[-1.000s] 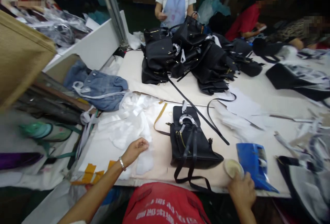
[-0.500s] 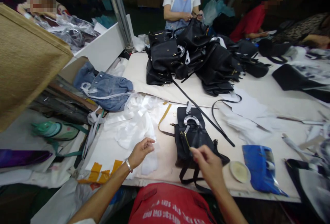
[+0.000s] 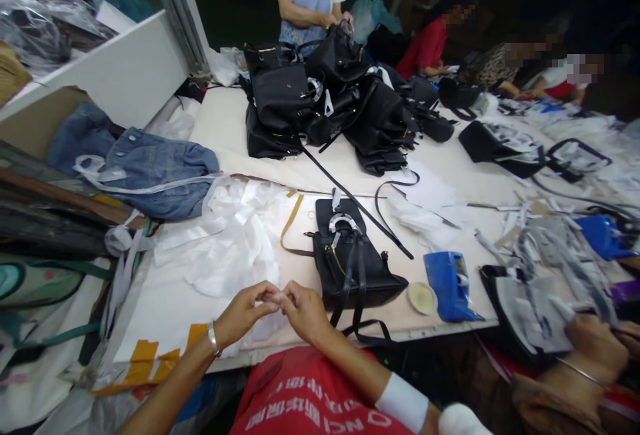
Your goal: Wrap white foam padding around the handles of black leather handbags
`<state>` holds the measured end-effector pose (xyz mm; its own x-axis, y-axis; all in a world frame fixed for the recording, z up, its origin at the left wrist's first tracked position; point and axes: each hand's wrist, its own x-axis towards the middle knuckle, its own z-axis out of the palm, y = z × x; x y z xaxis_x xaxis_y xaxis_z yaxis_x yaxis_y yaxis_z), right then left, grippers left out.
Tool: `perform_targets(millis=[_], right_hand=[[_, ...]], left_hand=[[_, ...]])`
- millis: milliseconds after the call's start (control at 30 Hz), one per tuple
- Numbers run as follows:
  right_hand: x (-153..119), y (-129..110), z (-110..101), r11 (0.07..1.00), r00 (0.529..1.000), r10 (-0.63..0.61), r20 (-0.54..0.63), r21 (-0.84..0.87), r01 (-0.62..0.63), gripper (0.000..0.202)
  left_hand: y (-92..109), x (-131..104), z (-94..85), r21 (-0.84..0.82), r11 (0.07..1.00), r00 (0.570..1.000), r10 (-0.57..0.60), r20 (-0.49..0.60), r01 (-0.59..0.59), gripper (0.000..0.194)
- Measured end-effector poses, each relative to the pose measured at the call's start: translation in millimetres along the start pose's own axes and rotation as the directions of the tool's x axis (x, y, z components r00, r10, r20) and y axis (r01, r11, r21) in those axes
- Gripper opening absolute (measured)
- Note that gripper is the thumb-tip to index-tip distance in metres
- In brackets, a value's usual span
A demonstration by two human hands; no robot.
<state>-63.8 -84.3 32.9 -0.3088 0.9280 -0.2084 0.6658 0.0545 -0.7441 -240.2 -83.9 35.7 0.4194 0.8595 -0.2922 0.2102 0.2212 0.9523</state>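
Observation:
My left hand (image 3: 253,308) and my right hand (image 3: 303,309) meet at the fingertips above the table's front edge. Both are closed in a pinch; whatever lies between the fingers is too small or hidden to make out. Just right of them a small black backpack (image 3: 373,275) lies on the table, its straps hanging toward me. A gold zipper (image 3: 338,260) runs down its front, and white wrapping (image 3: 343,221) covers its top handle. Behind my left hand spreads a heap of thin white sheets (image 3: 233,241).
Black bags (image 3: 285,98) are piled at the back, near a person in a blue apron (image 3: 310,5). A denim bag (image 3: 160,168) lies left. Right of the backpack are a round dish (image 3: 423,297) and a blue tape dispenser (image 3: 447,285). Another person's hand (image 3: 597,348) works far right.
My right hand has left the backpack's zipper and moved left to meet my left hand. The backpack's straps now lie across its front. The view has swung right.

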Motion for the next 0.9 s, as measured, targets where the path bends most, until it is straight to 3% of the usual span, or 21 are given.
perform_targets(millis=[100,200,300,433,467,600,767,900], right_hand=[[5,-2,-6,0.98,1.0,-0.031,-0.005,-0.195,0.029,0.028],[-6,0,-23,0.968,0.999,-0.038,0.009,-0.25,0.039,0.031],[-41,14,-48,0.974,0.999,0.036,-0.011,-0.225,-0.038,0.031],[-92,53,-68,0.888,0.965,0.252,0.07,-0.413,-0.202,0.022],[-99,63,-66,0.859,0.957,0.276,0.092,-0.47,-0.202,0.019],[-97,93,-49,0.753,0.943,0.271,0.193,-0.653,-0.082,0.044],[-76,100,-39,0.684,0.943,0.19,0.274,-0.726,0.073,0.044],[-78,112,-32,0.635,0.938,0.179,0.296,-0.763,0.12,0.054]], left_hand=[[1,9,2.2,0.036,0.999,1.0,0.008,-0.003,-0.008,0.016],[-1,13,2.4,0.053,0.998,0.999,-0.031,-0.017,0.032,0.018],[-12,12,-1.6,-0.02,0.996,0.993,-0.088,-0.074,0.087,0.02],[-27,13,-8.0,-0.129,0.984,0.979,-0.138,-0.153,0.119,0.023],[-29,15,-8.6,-0.135,0.984,0.978,-0.136,-0.16,0.115,0.024],[-30,21,-7.1,-0.136,0.986,0.977,-0.121,-0.173,0.098,0.026],[-28,19,-7.4,-0.086,0.992,0.972,-0.108,-0.209,0.092,0.026],[-33,13,-10.0,-0.091,0.993,0.959,-0.098,-0.268,0.076,0.027]])
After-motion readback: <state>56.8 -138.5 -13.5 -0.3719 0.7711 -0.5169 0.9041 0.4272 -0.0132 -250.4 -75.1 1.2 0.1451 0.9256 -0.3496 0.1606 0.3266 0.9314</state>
